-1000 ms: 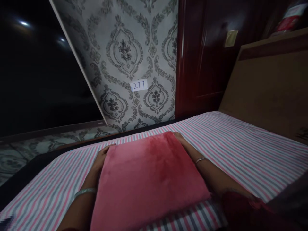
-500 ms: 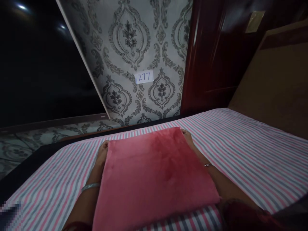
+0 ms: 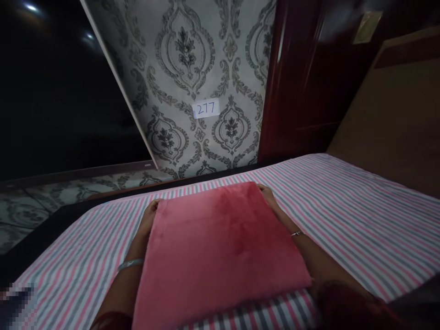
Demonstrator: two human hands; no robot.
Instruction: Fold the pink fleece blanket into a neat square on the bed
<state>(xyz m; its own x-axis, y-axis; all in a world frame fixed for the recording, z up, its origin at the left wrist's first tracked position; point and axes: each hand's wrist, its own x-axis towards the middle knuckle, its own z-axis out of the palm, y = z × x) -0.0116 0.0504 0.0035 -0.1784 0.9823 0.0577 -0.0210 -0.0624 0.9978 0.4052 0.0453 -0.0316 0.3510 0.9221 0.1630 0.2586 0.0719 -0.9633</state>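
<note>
A square, flat piece of pink plush cloth (image 3: 220,250) lies stretched between my arms over the striped sheet, a darker red patch showing on its right half. At its far left corner, my left hand (image 3: 151,211) grips the edge with curled fingers. My right hand (image 3: 267,192) is closed at the far right corner, its fingertips partly hidden by the cloth. The near edge hangs just above the sheet. Whether the cloth has one layer or several, I cannot tell.
A pink, grey and white striped sheet (image 3: 357,220) covers the surface. Behind it stand a patterned wall with a paper marked 277 (image 3: 206,108), a dark television screen (image 3: 65,91) on the left, a dark red door (image 3: 302,87), and a brown panel (image 3: 398,114) on the right.
My left hand has shifted slightly to the right with the cloth's far left corner. The near edge sits a little farther from me. My right hand has hardly moved.
</note>
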